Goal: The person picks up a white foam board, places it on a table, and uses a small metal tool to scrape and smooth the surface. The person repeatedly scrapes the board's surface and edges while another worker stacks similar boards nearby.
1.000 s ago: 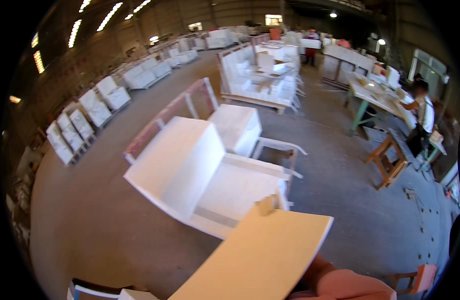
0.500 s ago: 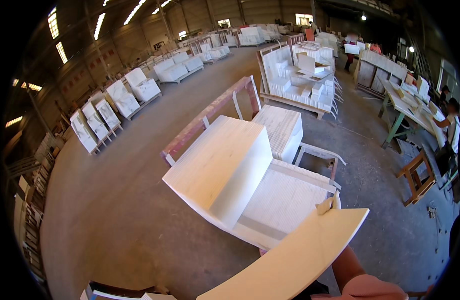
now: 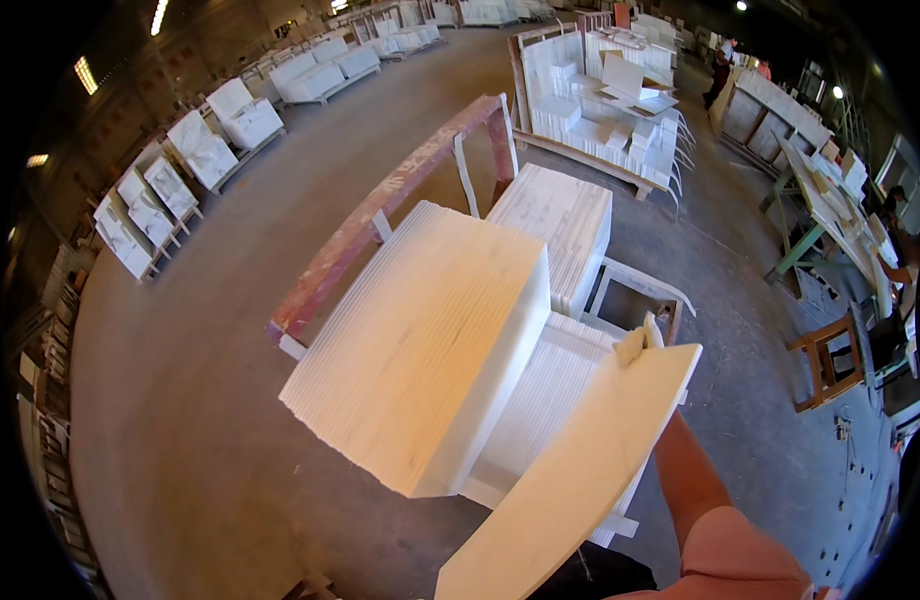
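A pale stone slab [image 3: 570, 470] is held flat at lower centre, w/ the gloved right hand [image 3: 635, 342] closed over its far corner; fingers are wrapped on the edge, arm extended from lower right. Left hand is not seen, so its state can't be told. Slab is carried just above a stack of white tiles [image 3: 430, 340] set on edge against a reddish wooden rack [image 3: 380, 215], w/ a flat pile [image 3: 540, 415] directly beneath; concrete floor [image 3: 180, 440] around.
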`<act>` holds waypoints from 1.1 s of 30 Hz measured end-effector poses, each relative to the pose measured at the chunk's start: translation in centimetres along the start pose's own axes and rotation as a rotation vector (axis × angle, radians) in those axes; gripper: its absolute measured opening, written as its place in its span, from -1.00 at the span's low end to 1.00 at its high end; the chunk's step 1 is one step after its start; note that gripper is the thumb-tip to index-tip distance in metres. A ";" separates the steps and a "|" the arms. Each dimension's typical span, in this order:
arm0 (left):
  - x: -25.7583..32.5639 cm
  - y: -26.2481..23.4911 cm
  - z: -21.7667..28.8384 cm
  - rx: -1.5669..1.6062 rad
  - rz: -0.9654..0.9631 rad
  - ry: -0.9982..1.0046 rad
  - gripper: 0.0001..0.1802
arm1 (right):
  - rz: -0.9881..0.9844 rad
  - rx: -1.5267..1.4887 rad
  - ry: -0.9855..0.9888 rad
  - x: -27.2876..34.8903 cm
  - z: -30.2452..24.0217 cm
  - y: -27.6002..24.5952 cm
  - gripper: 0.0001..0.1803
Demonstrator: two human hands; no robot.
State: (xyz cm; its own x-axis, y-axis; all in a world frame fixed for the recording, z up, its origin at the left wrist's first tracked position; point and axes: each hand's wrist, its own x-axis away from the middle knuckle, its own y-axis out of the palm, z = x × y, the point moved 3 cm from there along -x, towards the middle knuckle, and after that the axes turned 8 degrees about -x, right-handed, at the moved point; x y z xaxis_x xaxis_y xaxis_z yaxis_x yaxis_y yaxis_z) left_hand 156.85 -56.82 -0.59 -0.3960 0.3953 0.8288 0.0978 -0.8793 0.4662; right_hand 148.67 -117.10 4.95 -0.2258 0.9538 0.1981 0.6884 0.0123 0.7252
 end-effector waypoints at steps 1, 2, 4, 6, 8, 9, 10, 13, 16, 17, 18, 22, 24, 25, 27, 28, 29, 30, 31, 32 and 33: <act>1.0 5.7 0.1 -0.046 -0.005 -0.018 -0.47 | -0.038 -0.014 0.008 -2.4 1.0 -0.7 -0.32; 1.3 8.8 0.1 -0.089 -0.006 -0.034 -0.46 | -0.076 -0.027 0.022 -4.6 2.0 -1.3 -0.33; -3.6 5.5 -1.2 -0.171 0.059 -0.091 -0.45 | -0.039 0.007 0.004 -8.3 3.2 -2.6 -0.33; -5.8 6.0 -1.7 -0.209 0.131 -0.099 -0.46 | -0.026 0.038 -0.004 -11.6 4.6 -2.6 -0.33; -7.8 7.6 -1.7 -0.049 -0.068 -0.190 -0.50 | 0.042 0.140 0.069 -13.7 5.3 -2.5 -0.35; -8.4 8.7 -1.6 0.030 -0.165 -0.236 -0.52 | 0.036 0.145 0.102 -14.6 5.6 -2.3 -0.35; -8.8 9.6 -1.6 0.026 -0.151 -0.226 -0.53 | 0.031 0.151 0.134 -15.3 6.0 -2.3 -0.36; -10.4 13.5 -1.0 -0.017 -0.124 -0.197 -0.57 | 0.003 0.136 0.137 -18.3 7.7 -4.0 -0.38; -13.2 13.7 -1.3 -0.059 -0.150 -0.184 -0.56 | 0.015 0.168 0.096 -20.7 9.0 -5.5 -0.38; -14.6 12.5 -1.7 -0.050 -0.196 -0.194 -0.55 | 0.026 0.175 0.098 -21.3 9.5 -6.1 -0.38; -15.2 13.0 -1.7 -0.038 -0.241 -0.203 -0.54 | 0.034 0.182 0.102 -22.0 10.1 -6.5 -0.38; -16.4 15.5 -2.3 0.288 -0.578 -0.371 -0.47 | 0.116 0.186 0.195 -23.6 11.3 -7.9 -0.35; -16.9 15.9 -2.7 0.340 -0.676 -0.383 -0.44 | 0.028 0.155 0.240 -23.9 11.0 -8.1 -0.34; -17.0 15.5 -3.0 0.323 -0.594 -0.363 -0.45 | -0.014 0.140 0.262 -23.9 10.7 -8.2 -0.33; -17.2 14.5 -3.5 0.277 -0.448 -0.327 -0.46 | 0.062 0.254 0.196 -23.5 10.6 -8.8 -0.32; -17.1 14.6 -3.7 0.232 -0.401 -0.311 -0.48 | 0.098 0.316 0.154 -23.4 10.3 -9.0 -0.30; -16.8 14.7 -3.7 0.184 -0.354 -0.295 -0.50 | 0.144 0.351 0.174 -22.9 10.0 -9.5 -0.27; -16.6 14.7 -3.8 0.136 -0.310 -0.277 -0.51 | 0.214 0.328 0.210 -22.4 9.6 -9.7 -0.24; -16.7 14.4 -4.1 -0.083 -0.286 -0.223 -0.53 | 0.160 0.210 0.238 -21.6 9.7 -9.7 -0.23; -16.8 14.0 -4.4 -0.301 -0.260 -0.166 -0.55 | 0.109 0.159 0.247 -20.2 9.6 -10.0 -0.24; -16.9 13.5 -4.5 -0.518 -0.231 -0.099 -0.56 | 0.056 0.106 0.259 -18.5 9.3 -9.2 -0.23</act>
State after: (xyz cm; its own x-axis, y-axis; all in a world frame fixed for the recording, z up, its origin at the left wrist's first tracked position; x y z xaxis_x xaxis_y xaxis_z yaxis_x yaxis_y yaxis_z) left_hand 160.77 -76.54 -9.74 -0.2642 0.5933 0.7604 -0.4510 -0.7729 0.4464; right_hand 152.87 -132.03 -11.54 -0.3446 0.8455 0.4079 0.7698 0.0059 0.6382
